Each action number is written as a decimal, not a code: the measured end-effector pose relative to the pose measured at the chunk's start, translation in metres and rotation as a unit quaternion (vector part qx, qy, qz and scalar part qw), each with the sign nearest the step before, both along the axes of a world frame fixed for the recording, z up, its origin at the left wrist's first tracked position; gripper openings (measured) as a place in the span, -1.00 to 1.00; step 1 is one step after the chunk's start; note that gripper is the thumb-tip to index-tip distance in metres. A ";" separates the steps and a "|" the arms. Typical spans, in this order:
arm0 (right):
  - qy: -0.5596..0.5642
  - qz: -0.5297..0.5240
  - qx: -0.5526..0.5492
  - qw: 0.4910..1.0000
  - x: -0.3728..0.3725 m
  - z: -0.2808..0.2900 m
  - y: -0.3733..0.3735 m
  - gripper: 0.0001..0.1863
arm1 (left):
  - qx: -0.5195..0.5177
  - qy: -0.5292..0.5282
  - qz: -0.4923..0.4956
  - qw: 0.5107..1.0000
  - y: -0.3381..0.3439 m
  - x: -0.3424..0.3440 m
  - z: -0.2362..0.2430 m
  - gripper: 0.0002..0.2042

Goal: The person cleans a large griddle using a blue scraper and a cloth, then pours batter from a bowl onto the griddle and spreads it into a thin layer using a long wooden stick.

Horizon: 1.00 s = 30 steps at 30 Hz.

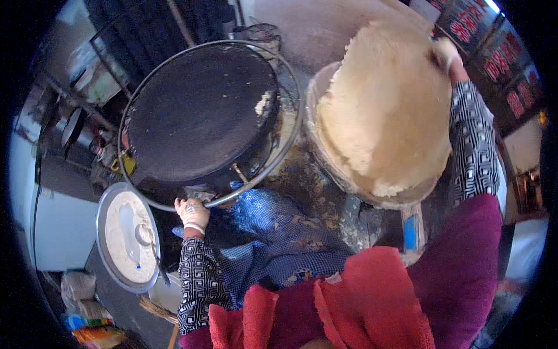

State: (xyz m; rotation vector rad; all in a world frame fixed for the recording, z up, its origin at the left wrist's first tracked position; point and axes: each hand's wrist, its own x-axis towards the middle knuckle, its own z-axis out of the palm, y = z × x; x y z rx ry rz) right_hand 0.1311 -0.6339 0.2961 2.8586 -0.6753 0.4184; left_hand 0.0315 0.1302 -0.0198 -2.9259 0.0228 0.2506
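Observation:
A large black round griddle (197, 110) with white scraps near its right edge is circled by a metal ring (257, 178). My left hand (192, 214), in a pale glove, is closed on the ring at the lower front. At the right, my right hand (446, 58), also gloved, grips the upper right edge of a large thin tan flatbread (386, 110), slightly blurred and lying over a round tub (317, 84). A steel basin (118, 250) of white batter with a ladle (145, 235) sits beside my left forearm.
A pale board (296, 23) stands at the back, with dark corrugated material (139, 35) and pans (72, 125) at the left. A yellow container (125, 167) is beside the griddle. A straw brush (160, 308) and plastic bags (78, 291) lie lower left; red-lettered panels (488, 52) are at upper right.

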 end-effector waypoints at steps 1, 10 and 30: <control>0.047 0.034 -0.077 0.995 -0.006 0.023 0.036 -0.86 | -0.035 -0.028 -0.010 0.999 0.001 -0.003 0.001 -0.80; 0.144 0.117 0.010 0.983 -0.016 -0.270 0.175 -0.62 | -0.019 -0.019 -0.045 0.999 0.023 0.010 -0.012 -0.82; 0.199 -0.038 0.429 0.880 -0.061 -0.390 0.236 -0.54 | 0.060 0.019 -0.082 0.995 0.093 0.031 -0.004 -0.82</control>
